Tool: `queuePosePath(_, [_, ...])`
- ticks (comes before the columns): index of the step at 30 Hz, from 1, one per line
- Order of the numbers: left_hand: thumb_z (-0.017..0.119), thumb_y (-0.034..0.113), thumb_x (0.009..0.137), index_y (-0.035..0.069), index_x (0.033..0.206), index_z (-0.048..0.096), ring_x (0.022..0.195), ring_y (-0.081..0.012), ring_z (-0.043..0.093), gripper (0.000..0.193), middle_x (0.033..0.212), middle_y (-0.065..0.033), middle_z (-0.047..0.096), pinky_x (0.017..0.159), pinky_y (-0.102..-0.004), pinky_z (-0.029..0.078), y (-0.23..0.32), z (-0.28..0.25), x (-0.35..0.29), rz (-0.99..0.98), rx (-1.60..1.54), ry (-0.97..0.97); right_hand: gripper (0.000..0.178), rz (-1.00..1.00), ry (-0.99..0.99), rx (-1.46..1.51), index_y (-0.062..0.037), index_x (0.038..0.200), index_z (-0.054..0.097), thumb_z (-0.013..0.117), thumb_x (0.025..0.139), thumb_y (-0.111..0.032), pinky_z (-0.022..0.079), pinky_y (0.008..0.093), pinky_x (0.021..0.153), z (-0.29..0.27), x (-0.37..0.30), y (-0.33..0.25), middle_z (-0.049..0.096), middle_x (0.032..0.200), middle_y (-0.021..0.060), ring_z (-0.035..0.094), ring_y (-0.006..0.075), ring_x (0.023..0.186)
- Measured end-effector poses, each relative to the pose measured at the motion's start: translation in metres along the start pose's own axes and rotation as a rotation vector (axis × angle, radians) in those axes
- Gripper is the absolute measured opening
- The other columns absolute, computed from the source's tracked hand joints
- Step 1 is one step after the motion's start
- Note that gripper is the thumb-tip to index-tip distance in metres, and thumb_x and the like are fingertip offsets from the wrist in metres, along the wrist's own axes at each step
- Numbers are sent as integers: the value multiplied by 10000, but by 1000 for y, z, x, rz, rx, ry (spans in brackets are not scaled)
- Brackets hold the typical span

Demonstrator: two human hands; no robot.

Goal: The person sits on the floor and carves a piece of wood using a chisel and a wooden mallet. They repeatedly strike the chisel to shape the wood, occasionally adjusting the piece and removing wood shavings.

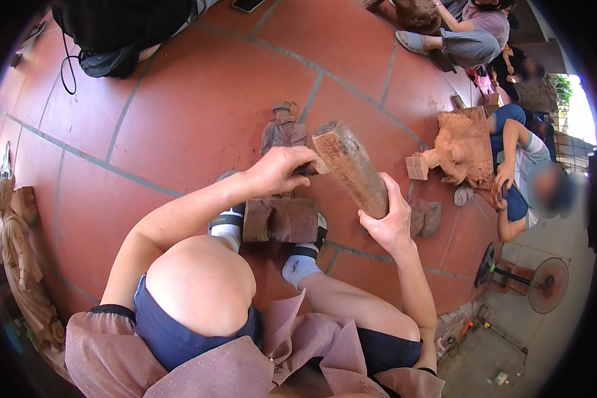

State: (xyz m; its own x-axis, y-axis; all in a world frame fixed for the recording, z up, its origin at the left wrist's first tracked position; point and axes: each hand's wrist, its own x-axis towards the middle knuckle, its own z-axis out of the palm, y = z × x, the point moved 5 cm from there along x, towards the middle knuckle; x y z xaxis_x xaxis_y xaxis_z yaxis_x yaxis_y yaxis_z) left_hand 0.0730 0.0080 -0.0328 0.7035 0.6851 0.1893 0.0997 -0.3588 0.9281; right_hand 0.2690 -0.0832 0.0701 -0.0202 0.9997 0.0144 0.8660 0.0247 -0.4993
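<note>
A wooden carving of a figure (282, 134) lies on the floor in front of me, its square base (280, 220) between my feet. Over it my left hand (280, 171) is closed around a short wooden-handled tool (310, 168), likely a chisel; the fingers hide most of it, and its blade does not show. My right hand (393, 222) grips a thick wooden mallet (351, 169), a plain club shape. The mallet is raised and tilted, its broad end up beside the tool's handle; whether they touch I cannot tell.
Reddish wood pieces (424, 219) lie right of my foot. Further right, a seated person (521, 166) is beside a large carved block (463, 146). A fan (547, 284) stands at lower right, a tall carved statue (21, 255) at far left. Another person (471, 40) sits at the back right.
</note>
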Motion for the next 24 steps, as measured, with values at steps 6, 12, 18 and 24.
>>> queuePosePath(6, [741, 103, 738, 22, 853, 681, 630, -236, 642, 153, 732, -150, 654, 609, -340, 515, -11, -5, 1, 57, 8, 101, 702, -35, -86, -210, -152, 1307, 496, 704, 651, -14, 513, 392, 843, -2, 5, -9, 615, 1108, 149, 617, 330, 1018])
queuePosePath(12, [783, 145, 721, 30, 1118, 600, 802, -267, 621, 452, 921, -147, 649, 751, -355, 525, -30, -3, 9, 31, 22, 64, 701, 91, 35, 44, -127, 1329, 487, 699, 672, -7, 497, 376, 910, -1, -5, 2, 615, 1201, 133, 613, 293, 1098])
queuePosePath(18, [793, 147, 709, 27, 1093, 587, 811, -282, 617, 452, 905, -142, 638, 747, -382, 508, -28, -5, 8, -2, -29, 45, 706, 60, -60, -60, -145, 1350, 471, 681, 689, -13, 492, 375, 922, -4, -2, 7, 606, 1219, 128, 602, 297, 1112])
queuePosePath(24, [788, 124, 718, 47, 1054, 595, 859, -238, 645, 395, 926, -87, 663, 791, -344, 518, -46, -18, -9, -151, -23, 140, 705, 68, -96, -153, -139, 1346, 473, 666, 683, 5, 488, 385, 923, 3, -2, 10, 605, 1220, 128, 601, 304, 1109])
